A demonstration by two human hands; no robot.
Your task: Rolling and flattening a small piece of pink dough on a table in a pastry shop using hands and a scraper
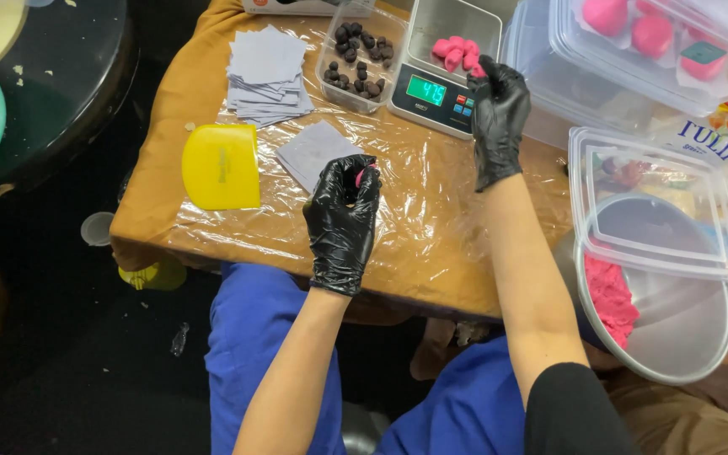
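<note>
A: Head view, centre frame: left hand (344, 221), black-gloved, fingers curled tight around a bright pink dough lump (362, 175), mostly hidden, just a sliver showing.

B: Right hand (497, 118), upper centre, pinches pink dough pieces (457, 53) piled on the scale (440, 63); they look soft, matte and lumpy.

Black-gloved hands (343, 215), pink dough (457, 52), yellow scraper (221, 166)

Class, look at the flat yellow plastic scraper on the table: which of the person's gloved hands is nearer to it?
Left. The left hand is just right of the yellow plastic scraper; the right hand is farther off, at the digital scale.
</note>
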